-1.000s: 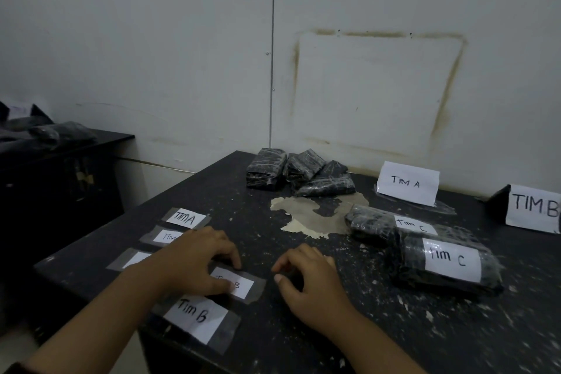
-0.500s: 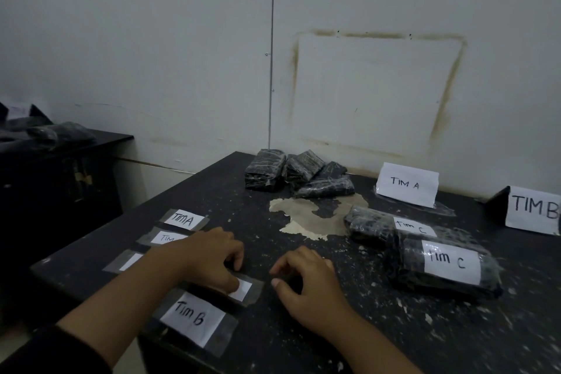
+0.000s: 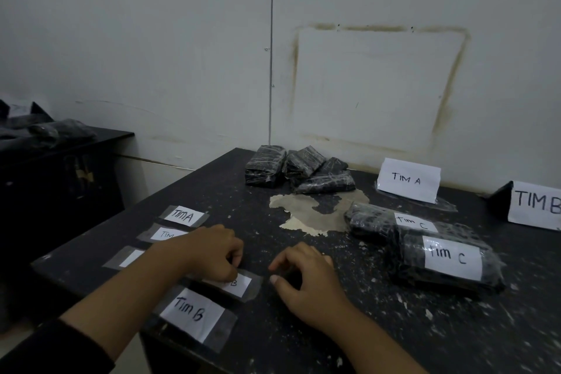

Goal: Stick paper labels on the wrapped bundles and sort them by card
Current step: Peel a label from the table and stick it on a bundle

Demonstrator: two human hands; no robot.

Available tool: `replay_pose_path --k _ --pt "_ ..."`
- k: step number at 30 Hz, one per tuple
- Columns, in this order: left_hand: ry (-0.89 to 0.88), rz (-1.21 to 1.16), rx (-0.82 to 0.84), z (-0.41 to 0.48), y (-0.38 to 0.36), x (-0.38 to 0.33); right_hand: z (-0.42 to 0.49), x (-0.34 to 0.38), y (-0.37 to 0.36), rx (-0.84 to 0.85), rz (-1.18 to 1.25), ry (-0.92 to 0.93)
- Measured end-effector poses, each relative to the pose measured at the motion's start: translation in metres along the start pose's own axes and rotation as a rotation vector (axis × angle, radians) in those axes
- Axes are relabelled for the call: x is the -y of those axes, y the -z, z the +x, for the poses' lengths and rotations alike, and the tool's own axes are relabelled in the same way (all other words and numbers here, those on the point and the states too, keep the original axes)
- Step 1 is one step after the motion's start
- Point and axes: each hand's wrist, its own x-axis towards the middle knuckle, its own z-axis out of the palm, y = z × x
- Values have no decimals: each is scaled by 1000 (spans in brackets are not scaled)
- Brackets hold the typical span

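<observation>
Several taped paper labels lie along the table's left edge: "TIM A" (image 3: 186, 216), a partly hidden "TIM" label (image 3: 168, 234), a half-covered label (image 3: 129, 258), a small "B" label (image 3: 241, 285) and a big "Tim B" label (image 3: 191, 314). My left hand (image 3: 212, 252) curls its fingertips down on the small "B" label's upper left edge. My right hand (image 3: 306, 279) rests just right of that label, fingers bent, holding nothing. Unlabelled black wrapped bundles (image 3: 297, 170) are piled at the back. Two bundles marked "Tim C" (image 3: 391, 222) (image 3: 449, 264) lie at the right.
Folded cards "TIM A" (image 3: 408, 181) and "TIM B" (image 3: 535, 205) stand by the wall. The dark table (image 3: 349, 337) has a worn pale patch (image 3: 312, 212) in its middle. A low black cabinet (image 3: 60, 179) at left carries more dark bundles (image 3: 60, 130).
My left hand has slid a little further over the small "B" label, covering more of it. My right hand has barely moved.
</observation>
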Motion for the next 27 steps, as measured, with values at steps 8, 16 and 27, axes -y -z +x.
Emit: replay_pose_path --k 8,16,27 --pt "2 10 -16 -4 0 -2 -1 2 2 17 14 -5" --pt "5 -52 -21 -11 2 -5 -2 4 3 27 27 -5" --pt "-1 -42 -54 -9 3 -7 -1 3 2 32 27 -9"
